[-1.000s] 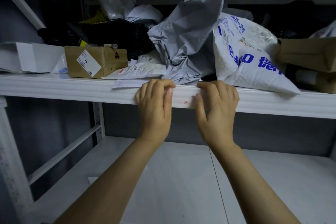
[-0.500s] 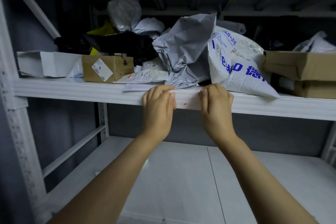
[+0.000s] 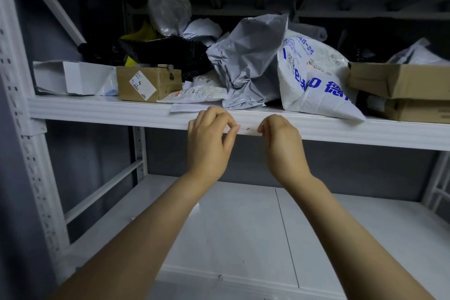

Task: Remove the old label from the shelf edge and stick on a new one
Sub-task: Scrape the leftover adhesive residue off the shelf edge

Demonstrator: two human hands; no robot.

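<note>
Both hands held against shelf edge (image 3: 121,112). Left hand (image 3: 209,141) and right hand (image 3: 282,143) fingers curled, pinching at label (image 3: 247,126) ends; label lies flat between them, red mark visible

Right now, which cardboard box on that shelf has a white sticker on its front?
The small box left of the grey bag; the stacked boxes on the right show none.
</note>
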